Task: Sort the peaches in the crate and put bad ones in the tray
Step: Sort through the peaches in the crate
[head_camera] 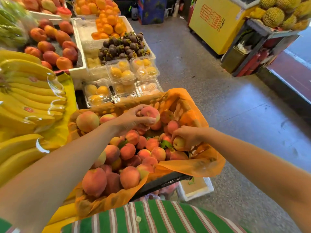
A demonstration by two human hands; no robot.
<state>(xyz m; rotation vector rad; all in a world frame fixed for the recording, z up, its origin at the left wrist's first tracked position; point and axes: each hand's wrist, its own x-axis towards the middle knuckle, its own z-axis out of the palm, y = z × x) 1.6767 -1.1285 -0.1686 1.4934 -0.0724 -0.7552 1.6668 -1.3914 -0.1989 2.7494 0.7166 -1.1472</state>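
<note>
My left grip (134, 121) is curled round a pink peach (149, 113), just above the crate (168, 181). My right grip (188, 135) pinches a yellowish peach (179, 143) under it, inside crate. Both prob. soft, bruise easy: hold round sides w/ light press.

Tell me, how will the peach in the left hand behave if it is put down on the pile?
The peach, held in the fingers of the left hand, looks round, so it would probably roll down the heaped peaches. Its skin seems soft, so it likely bruises if dropped.
</note>
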